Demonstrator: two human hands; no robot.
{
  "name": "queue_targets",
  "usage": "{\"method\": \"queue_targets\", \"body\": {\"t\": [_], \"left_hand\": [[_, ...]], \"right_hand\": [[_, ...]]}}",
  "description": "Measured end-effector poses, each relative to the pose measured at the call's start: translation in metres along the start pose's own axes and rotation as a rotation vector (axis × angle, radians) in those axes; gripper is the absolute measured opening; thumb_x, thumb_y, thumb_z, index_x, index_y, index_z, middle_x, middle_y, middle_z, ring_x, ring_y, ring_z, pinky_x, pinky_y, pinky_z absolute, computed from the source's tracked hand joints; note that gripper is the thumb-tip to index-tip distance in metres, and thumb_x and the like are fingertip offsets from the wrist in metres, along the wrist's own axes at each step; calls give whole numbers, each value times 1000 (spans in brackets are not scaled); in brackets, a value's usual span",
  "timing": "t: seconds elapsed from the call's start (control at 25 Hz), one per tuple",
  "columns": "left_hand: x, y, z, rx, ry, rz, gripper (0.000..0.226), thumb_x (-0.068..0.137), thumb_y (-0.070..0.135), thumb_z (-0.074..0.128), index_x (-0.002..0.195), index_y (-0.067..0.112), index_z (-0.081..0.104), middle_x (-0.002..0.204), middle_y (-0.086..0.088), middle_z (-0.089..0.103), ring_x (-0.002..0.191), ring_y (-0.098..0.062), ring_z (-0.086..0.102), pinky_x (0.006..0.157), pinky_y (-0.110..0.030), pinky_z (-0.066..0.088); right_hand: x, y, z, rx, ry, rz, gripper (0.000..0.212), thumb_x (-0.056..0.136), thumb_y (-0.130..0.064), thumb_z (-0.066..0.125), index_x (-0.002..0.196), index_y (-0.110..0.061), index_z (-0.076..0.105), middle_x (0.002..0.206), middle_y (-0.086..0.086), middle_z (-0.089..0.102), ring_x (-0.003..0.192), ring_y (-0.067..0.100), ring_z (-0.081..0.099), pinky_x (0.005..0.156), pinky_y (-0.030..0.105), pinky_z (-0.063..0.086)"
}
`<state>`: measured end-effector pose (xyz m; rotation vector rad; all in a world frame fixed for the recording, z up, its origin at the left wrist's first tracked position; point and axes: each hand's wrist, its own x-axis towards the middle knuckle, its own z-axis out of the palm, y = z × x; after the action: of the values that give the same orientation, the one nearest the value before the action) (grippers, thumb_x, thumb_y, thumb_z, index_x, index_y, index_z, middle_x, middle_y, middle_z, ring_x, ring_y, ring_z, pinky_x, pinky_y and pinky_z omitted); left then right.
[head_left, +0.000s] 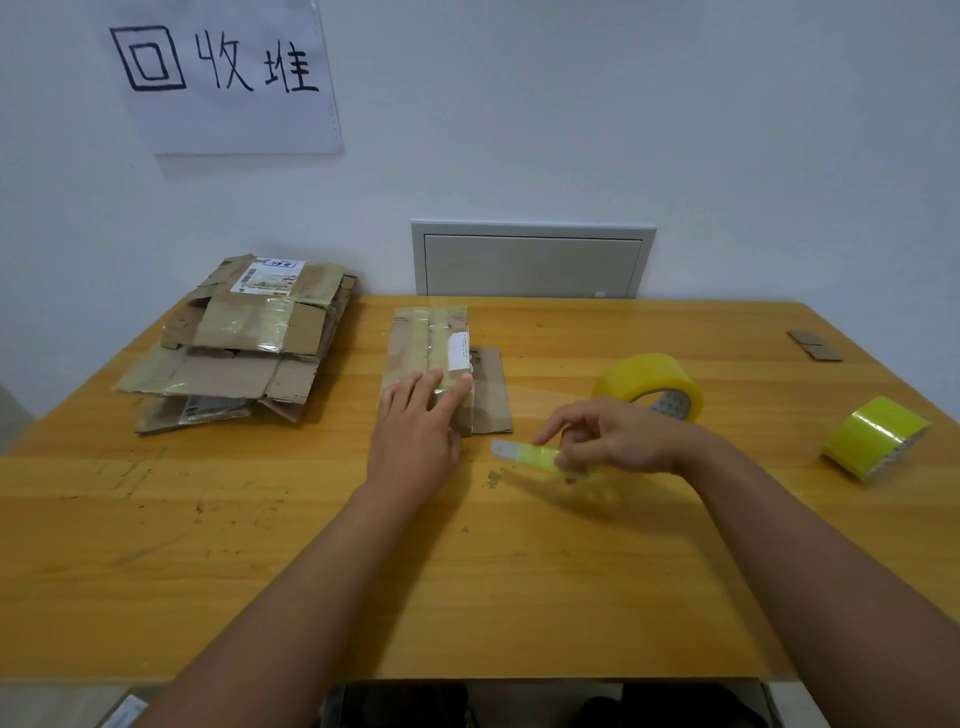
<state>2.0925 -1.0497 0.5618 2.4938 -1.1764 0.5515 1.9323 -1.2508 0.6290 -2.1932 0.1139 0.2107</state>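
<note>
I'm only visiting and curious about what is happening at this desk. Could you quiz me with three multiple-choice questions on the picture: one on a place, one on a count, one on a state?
1. Where on the table does the stack of flattened cartons lie?
A. far left
B. far right
C. at the near edge

2. How many tape rolls are there?
A. one
B. two
C. four

3. What is the left hand doing?
A. gripping a tape roll
B. pressing flat on the taped carton
C. hanging off the table

Answers:
1 A: the pile sits left of both hands, toward the wall.
2 B: one roll lies just behind the right hand, and another lies further right.
3 B: its fingers lie straight on the carton, while the right hand pinches a yellow cutter.
</note>
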Motion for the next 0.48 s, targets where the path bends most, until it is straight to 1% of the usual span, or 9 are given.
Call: {"method": "queue_targets", "body": {"t": [0.08,0.12,0.2,0.32,0.36,0.4,0.44,0.48], "left_hand": [[0,0,0,4,-6,2,64,86,18,63,145,29,43,151,-11,42,141,-32,31,118,-46,19],[0,0,0,4,-9,5,64,86,18,63,146,29,42,152,-11,41,142,-32,30,118,-46,18],[-1,0,-1,1,-12,9,64,87,18,63,146,29,42,152,-11,40,142,-32,30,118,-46,18],[-1,0,-3,-5,-23,7,64,88,18,62,147,29,41,153,-10,39,143,-32,28,118,-46,16],[-1,0,-3,-5,-25,6,64,88,18,62,147,29,40,153,-10,39,143,-32,27,118,-46,16],[-1,0,-2,-5,-21,6,64,87,18,62,147,29,41,153,-10,39,143,-32,28,118,-46,17],[-1,1,-2,-5,-16,4,64,87,17,62,146,30,41,153,-10,39,143,-32,28,118,-46,17],[-1,1,-1,-5,-13,1,64,87,17,62,146,30,41,152,-10,40,142,-32,29,118,-46,18]], "right_hand": [[-6,5,11,-85,-116,72,16,93,-16,66,107,-20,61,74,-2,63,71,15,53,69,32,41],[-7,8,17,-145,-133,98,12,93,-19,66,103,-22,60,78,-5,63,73,12,53,69,32,42],[-8,11,27,-301,-112,122,8,93,-22,65,98,-26,60,87,-8,59,79,11,53,72,30,44],[-8,14,30,-494,-64,145,11,92,-28,66,101,-24,63,97,-7,50,87,11,51,79,32,46],[-7,14,29,-531,-43,138,13,91,-30,67,101,-24,64,99,-6,49,87,11,51,79,32,46],[-6,12,28,-516,10,106,12,90,-30,67,100,-23,64,98,-5,51,86,12,51,79,32,46],[-2,9,29,-428,106,45,9,90,-27,67,97,-22,65,95,-5,54,85,12,53,77,32,47],[2,5,30,-281,230,-25,4,90,-22,67,94,-19,66,91,-4,58,83,11,54,75,28,47]]}}
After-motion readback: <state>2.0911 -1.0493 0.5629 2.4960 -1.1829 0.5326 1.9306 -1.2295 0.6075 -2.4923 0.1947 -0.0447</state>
